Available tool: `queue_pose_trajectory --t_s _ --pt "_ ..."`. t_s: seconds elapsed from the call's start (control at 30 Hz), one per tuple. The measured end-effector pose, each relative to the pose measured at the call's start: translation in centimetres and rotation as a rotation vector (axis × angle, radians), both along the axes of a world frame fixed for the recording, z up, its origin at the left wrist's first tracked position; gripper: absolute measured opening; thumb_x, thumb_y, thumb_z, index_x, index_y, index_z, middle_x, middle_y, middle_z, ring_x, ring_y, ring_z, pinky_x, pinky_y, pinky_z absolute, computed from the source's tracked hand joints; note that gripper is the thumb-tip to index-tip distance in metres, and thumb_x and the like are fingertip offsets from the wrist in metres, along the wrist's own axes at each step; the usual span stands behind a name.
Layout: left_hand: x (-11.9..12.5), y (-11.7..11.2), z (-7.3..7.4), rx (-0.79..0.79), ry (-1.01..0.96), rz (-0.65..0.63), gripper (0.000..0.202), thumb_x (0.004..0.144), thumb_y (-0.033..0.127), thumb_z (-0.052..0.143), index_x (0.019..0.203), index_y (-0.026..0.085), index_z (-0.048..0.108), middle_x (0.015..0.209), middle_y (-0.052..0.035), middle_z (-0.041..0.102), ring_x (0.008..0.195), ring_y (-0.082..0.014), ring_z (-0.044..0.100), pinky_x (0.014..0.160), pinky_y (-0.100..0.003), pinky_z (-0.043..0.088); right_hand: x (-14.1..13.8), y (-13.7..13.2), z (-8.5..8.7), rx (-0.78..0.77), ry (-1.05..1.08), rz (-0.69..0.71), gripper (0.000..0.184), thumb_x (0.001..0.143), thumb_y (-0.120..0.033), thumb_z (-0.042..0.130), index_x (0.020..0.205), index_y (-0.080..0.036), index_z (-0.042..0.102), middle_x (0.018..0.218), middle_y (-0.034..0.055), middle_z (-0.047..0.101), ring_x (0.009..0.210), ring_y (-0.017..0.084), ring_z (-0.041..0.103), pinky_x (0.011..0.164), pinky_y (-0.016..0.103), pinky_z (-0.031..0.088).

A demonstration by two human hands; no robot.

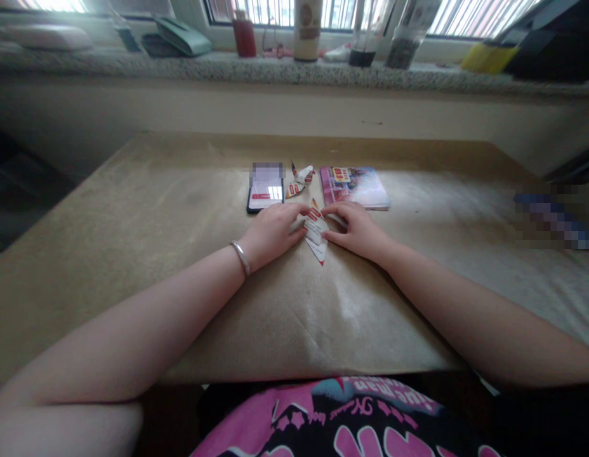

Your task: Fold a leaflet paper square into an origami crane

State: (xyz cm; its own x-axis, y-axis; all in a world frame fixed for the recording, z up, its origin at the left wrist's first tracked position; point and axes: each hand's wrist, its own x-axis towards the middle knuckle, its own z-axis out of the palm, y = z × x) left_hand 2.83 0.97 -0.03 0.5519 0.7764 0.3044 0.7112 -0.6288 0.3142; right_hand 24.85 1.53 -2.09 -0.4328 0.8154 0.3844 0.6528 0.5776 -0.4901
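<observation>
A piece of printed paper point(315, 230), folded into a narrow diamond, lies on the table in front of me. Its print is red and black on white. My left hand point(274, 233) is closed on the left edge, thumb and fingers touching it. From the other side, my right hand point(357, 231) grips the right edge with thumb and forefinger. Just beyond the hands sits a folded paper bird point(301, 180) of similar printed paper. A phone point(266, 190) with a lit screen lies left of the bird, and a colourful booklet point(358, 188) lies to its right.
The table point(146, 209) has a tan cover and meets a wall at the back. Above it, a granite windowsill point(218, 68) carries a red bottle point(244, 35), a pale bottle point(307, 28), a green case point(183, 36) and other items. A blurred blue object point(556, 219) is at the right edge.
</observation>
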Motion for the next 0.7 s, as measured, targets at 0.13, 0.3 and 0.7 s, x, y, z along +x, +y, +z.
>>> queue_pose_trajectory --t_s 0.13,0.3,0.7 --pt "-0.01 0.21 -0.31 0.003 -0.076 0.004 0.047 0.082 0.021 0.063 0.128 0.015 0.051 0.113 -0.0088 0.067 0.097 -0.0202 0.063 0.088 -0.035 0.05 -0.05 0.12 0.0 -0.018 0.057 -0.026 0.017 0.074 -0.024 0.069 0.09 -0.022 0.066 0.095 0.0067 0.068 0.095 0.025 0.06 0.088 0.041 0.045" --pt "-0.11 0.77 -0.59 -0.002 -0.087 -0.062 0.028 0.082 0.021 0.064 0.11 0.015 0.063 0.105 -0.0079 0.066 0.096 -0.0194 0.06 0.088 -0.035 0.049 -0.2 0.02 0.22 -0.036 0.036 -0.037 0.007 0.073 -0.022 0.068 0.081 -0.021 0.066 0.083 0.0042 0.066 0.084 0.022 0.058 0.079 0.036 0.044" --pt "0.28 0.74 -0.63 -0.017 -0.029 -0.018 0.016 0.081 0.028 0.066 0.093 0.017 0.067 0.09 -0.0051 0.065 0.088 -0.0203 0.057 0.083 -0.034 0.045 -0.45 -0.17 0.6 -0.118 0.065 0.0 0.006 0.075 -0.019 0.061 0.079 -0.02 0.065 0.075 0.0024 0.064 0.072 0.017 0.056 0.068 0.031 0.043"
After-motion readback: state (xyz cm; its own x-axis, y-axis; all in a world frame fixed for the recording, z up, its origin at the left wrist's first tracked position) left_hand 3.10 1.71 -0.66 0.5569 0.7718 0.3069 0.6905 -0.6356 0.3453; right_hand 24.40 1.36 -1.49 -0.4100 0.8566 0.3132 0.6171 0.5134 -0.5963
